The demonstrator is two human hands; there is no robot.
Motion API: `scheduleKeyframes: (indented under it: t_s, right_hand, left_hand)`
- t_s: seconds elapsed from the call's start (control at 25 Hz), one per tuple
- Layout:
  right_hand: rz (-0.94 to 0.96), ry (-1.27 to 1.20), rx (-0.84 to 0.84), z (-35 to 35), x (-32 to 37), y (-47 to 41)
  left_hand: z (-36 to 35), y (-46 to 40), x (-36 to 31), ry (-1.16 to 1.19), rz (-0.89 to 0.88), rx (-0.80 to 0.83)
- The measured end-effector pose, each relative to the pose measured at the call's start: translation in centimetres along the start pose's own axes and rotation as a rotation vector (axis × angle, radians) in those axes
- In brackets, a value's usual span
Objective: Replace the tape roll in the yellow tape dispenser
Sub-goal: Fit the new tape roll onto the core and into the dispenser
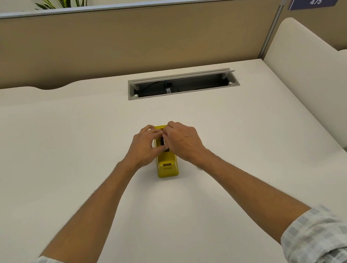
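A yellow tape dispenser (167, 167) stands on the white desk (59, 146), its cutter end toward me. Both hands close over its far half from either side. My left hand (144, 145) curls its fingers around the left side and top of the dispenser. My right hand (183, 140) curls over the right side, fingertips meeting the left hand's at the top. Between the hands a small dark part (162, 142) shows, likely the tape roll's hub; the roll itself is hidden by the fingers.
An open cable tray (183, 83) is cut into the desk beyond the dispenser. A tan partition (134, 39) closes the far edge. A white side panel (307, 82) rises at the right.
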State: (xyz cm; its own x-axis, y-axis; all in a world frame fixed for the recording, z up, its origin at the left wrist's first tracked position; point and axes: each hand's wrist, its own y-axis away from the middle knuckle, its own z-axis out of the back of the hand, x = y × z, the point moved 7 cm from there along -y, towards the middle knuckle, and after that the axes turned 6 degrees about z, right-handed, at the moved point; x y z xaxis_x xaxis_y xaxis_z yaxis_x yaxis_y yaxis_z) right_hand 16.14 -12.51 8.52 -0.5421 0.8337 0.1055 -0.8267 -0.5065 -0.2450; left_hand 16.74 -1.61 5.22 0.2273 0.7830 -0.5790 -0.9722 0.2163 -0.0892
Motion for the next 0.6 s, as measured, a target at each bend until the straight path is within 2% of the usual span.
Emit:
scheduleKeyframes:
  t_s: [0.28,0.6]
  right_hand:
    - [0.033,0.027,0.008,0.31,0.14,-0.16]
    - [-0.020,-0.017,-0.017,-0.24,0.09,0.00]
  left_hand:
    - [-0.07,-0.03,0.14,-0.017,-0.002,-0.002]
    - [0.01,0.01,0.04,-0.011,-0.010,-0.009]
